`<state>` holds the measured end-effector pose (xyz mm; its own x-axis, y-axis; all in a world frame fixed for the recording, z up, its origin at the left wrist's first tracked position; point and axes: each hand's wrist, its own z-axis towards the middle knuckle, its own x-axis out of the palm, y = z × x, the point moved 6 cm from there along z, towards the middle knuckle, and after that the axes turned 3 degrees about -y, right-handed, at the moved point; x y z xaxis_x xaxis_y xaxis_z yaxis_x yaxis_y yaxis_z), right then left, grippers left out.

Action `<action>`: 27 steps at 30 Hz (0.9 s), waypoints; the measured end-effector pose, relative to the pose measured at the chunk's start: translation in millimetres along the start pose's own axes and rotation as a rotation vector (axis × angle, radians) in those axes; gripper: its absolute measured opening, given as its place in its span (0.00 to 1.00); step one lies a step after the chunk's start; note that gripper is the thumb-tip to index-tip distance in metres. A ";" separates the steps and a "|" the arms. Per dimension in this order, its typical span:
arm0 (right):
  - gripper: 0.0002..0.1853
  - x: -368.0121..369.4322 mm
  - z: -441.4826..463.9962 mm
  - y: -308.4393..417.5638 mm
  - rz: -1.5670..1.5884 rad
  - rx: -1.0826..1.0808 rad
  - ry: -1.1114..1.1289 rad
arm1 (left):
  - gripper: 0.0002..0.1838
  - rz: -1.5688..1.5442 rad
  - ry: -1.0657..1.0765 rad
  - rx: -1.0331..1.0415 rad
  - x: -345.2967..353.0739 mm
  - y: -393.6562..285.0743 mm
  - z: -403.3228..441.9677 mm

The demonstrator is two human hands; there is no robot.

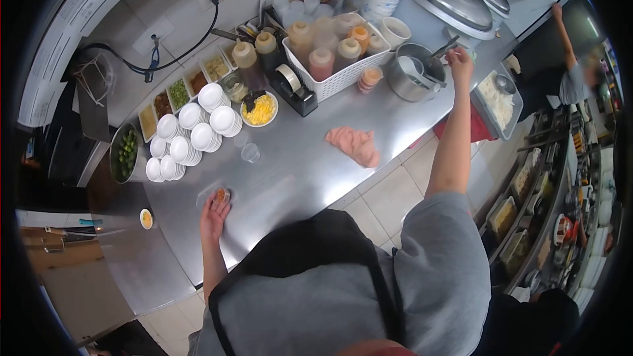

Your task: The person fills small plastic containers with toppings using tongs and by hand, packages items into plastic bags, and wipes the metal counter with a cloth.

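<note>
My left hand (pixel 213 217) is over the steel counter, its fingers closed around a small clear plastic cup (pixel 223 196) with brownish-orange bits inside. At the far right end of the counter, my right hand (pixel 461 66) is raised beside a metal pot (pixel 407 87) with several utensils standing in it. Its fingers are pinched close to a dark utensil handle (pixel 446 47); what they grip, if anything, is too small to make out. Another small clear cup (pixel 250 152) stands on the counter, up and right of my left hand.
Stacked white cups (pixel 201 135), a bowl of yellow shreds (pixel 259 111) and a tape dispenser (pixel 295 91) line the back. A white basket (pixel 339 79) holds squeeze bottles. A pink cloth (pixel 354 146) lies near the front edge. Another person's arm (pixel 565 36) is at far right.
</note>
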<state>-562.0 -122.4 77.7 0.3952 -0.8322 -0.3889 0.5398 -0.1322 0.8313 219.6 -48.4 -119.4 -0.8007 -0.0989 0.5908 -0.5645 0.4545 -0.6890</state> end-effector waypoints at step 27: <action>0.08 6.8 -141.1 15.3 0.119 -0.182 -0.488 | 0.21 0.018 0.034 0.041 3.5 -2.7 -2.6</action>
<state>-446.2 -54.1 31.8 0.0929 -0.9952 -0.0304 0.6496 0.0374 0.7594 218.8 -47.7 -114.4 -0.8040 -0.0603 0.5916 -0.5582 0.4195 -0.7158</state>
